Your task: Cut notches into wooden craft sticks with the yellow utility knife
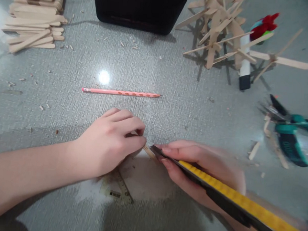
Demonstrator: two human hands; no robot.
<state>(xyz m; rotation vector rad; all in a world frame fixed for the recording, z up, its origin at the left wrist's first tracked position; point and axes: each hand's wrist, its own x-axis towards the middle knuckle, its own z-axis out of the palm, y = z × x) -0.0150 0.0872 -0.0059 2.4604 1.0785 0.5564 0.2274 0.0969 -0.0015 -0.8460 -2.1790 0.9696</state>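
Note:
My left hand (110,139) is closed, thumb and fingers pinching a thin wooden craft stick (148,151) whose end pokes out to the right. My right hand (193,162) grips a yellow and black utility knife (217,187) close to its front end. The knife's dark tip lies right by the stick; whether it touches the wood I cannot tell. Partly beneath my left hand is a clear set square (125,190). A pink pencil (106,91) lies just beyond both hands.
Craft sticks (33,28) are piled at the far left. A black box-like object (140,8) stands at the back. At right are a crossed-stick structure (215,32), a white marker (245,65) and green-handled pliers (288,131). Wood scraps (254,150) dot the table.

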